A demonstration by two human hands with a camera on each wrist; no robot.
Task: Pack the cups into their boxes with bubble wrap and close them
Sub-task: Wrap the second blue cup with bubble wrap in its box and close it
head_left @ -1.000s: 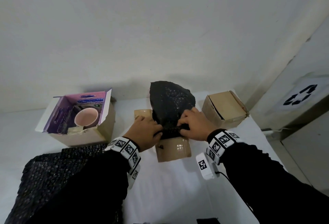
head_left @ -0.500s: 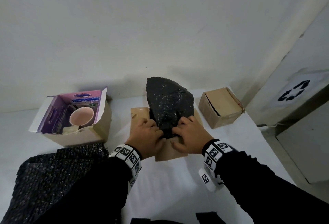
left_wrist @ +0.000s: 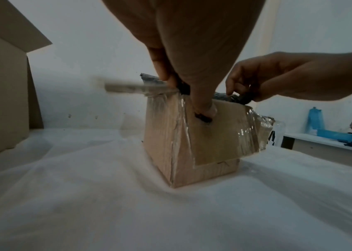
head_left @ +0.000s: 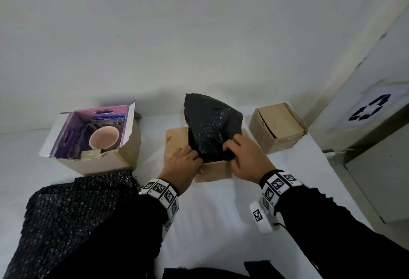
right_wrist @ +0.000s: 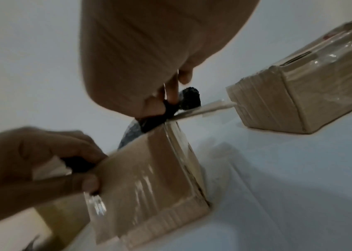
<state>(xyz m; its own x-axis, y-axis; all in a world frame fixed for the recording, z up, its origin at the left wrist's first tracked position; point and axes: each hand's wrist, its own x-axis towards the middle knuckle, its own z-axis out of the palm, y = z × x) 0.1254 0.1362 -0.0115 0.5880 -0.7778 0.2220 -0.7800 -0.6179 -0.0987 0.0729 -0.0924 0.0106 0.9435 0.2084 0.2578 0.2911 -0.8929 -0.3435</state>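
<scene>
Your left hand (head_left: 182,163) and right hand (head_left: 247,157) both pinch the black bubble wrap (head_left: 210,128) with curled fingers at the open brown box (head_left: 212,171) on the counter (head_left: 210,223).

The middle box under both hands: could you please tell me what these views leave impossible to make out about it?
- Contents of the middle box: head view, hidden by the black bubble wrap and both hands.
- Left hand fingertips: left wrist view, buried in the wrap at the box rim.
- Right hand grip: right wrist view, blurred.
- Closed box contents: all views, flaps shut.
</scene>
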